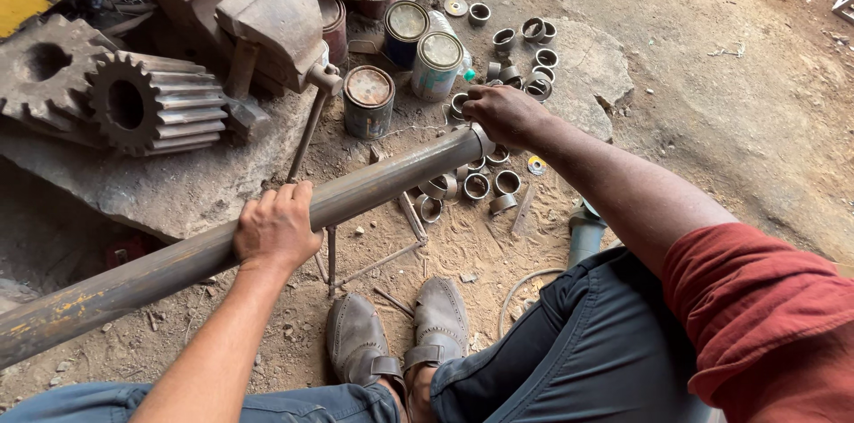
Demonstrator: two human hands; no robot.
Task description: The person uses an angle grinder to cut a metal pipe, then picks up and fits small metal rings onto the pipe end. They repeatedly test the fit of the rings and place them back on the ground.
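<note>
Near: two worn shoes [400, 334] on the dirt floor [712, 103], knees to either side. Left hand [276, 229] clenched over the top of a long steel pipe [356, 196], fingers wrapped round mid-length. Pipe slanting from lower left up to the right, far end at the right hand [503, 112], which cups that open end, grip closed on the rim. Likely heavy and fully rigid, rusty and rough so not slippery, not fragile; best held two-handed well apart, as here, with one hand near the balance point. Just past the far end, short metal rings [485, 185] scattered on the ground. Further out, paint tins [369, 101], a bench vise [276, 14], a big gear [156, 103] on a stone slab.
</note>
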